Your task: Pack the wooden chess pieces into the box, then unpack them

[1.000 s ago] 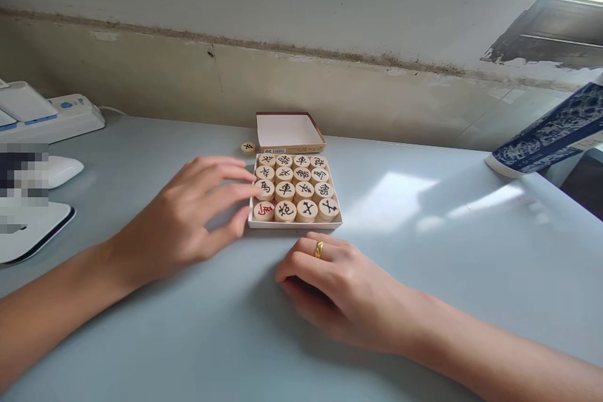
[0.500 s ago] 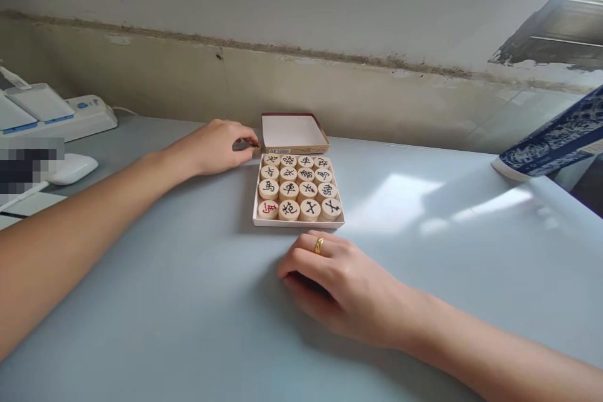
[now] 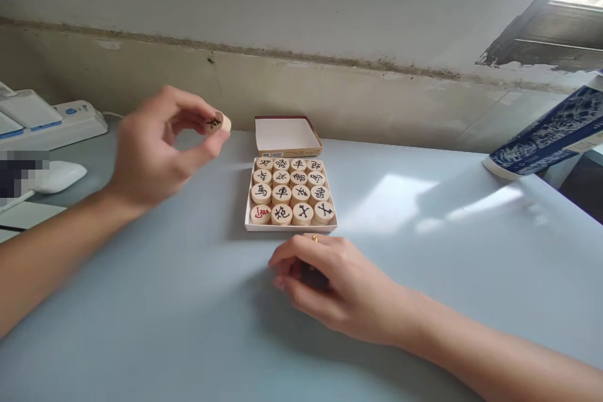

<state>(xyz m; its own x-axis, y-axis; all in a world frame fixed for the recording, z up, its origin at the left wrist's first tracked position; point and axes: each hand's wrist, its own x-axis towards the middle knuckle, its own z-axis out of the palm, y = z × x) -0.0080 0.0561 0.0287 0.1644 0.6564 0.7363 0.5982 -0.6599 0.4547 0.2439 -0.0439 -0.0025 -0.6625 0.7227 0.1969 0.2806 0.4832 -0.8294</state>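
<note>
My left hand (image 3: 162,144) is raised above the table, left of the box. Between its thumb and fingertips it pinches a round wooden xiangqi piece (image 3: 219,123), tilted, with a dark character on its face. A shallow white box (image 3: 292,228) holds rows of similar xiangqi pieces (image 3: 281,195). Most carry black characters; the one at the front left corner is red. My right hand (image 3: 325,282), wearing a gold ring, rests on the table just in front of the box. Its fingers are loosely curled, with thumb and forefinger slightly apart and nothing visible between them.
Behind the box lies an upturned lid (image 3: 288,133), near the wall. White plugs sit in a power strip (image 3: 80,119) at the left, with a white mouse (image 3: 61,177) nearby. A blue patterned cylinder (image 3: 546,129) leans at the right edge of the grey-blue table (image 3: 164,314).
My left hand has lifted from beside the lid, moving up, left and nearer, with the piece now plainly visible in it. My right thumb and forefinger have parted slightly. The view has shifted a little.
</note>
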